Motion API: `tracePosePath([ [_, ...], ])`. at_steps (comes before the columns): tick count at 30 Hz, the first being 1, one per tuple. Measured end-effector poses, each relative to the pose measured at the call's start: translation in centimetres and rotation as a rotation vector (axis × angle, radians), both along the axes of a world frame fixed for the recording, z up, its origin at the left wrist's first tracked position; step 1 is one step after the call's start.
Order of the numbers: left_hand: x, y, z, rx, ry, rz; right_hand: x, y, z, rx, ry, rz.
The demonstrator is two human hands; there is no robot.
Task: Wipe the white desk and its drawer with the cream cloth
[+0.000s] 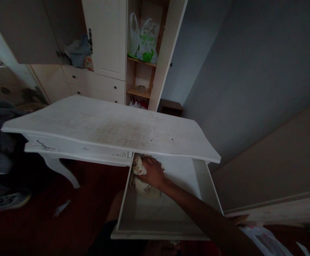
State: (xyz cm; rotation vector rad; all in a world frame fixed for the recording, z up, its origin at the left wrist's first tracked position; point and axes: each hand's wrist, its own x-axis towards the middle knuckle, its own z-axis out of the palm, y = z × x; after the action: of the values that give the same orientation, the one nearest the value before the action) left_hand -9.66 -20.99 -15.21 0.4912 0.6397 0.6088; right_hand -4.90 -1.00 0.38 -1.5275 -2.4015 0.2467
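Cloth (pixel 142 186) lies bunched, long axis front to back, in the drawer (pixel 160 235).

A pale cloth (pixel 142 186) is being held by the right hand (pixel 154 173) inside a pulled-out drawer (pixel 149 213), near its far left corner. The top of the white table (pixel 90 110) is being marked by brownish stains (pixel 128 132). Behind, plastic bags (pixel 147 42) are being carried by a shelf (pixel 145 63).

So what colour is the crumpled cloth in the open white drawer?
The cloth is cream with brownish markings, clearest in the head view.
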Motion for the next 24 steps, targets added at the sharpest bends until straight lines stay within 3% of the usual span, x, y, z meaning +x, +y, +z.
tracePosePath([
  [4,0.2,-0.2,0.5,-0.065,0.021,-0.026,-0.1,-0.2,0.2,0.011,-0.028,-0.025],
  [7,0.6,-0.1,0.0,-0.050,0.041,-0.052,0.9,-0.5,0.7,-0.032,-0.073,0.015],
  [14,1.2,0.6,-2.2,0.030,-0.001,-0.088,8.9,-2.8,2.4,-0.187,-0.248,0.027],
  [19,0.8,0.3,-0.8,0.062,-0.042,-0.074,15.1,-4.2,3.7,-0.281,-0.317,-0.199],
  [24,0.9,-0.2,-0.6,0.083,-0.142,-0.017,17.4,-3.6,3.6,-0.257,-0.273,-0.470],
])
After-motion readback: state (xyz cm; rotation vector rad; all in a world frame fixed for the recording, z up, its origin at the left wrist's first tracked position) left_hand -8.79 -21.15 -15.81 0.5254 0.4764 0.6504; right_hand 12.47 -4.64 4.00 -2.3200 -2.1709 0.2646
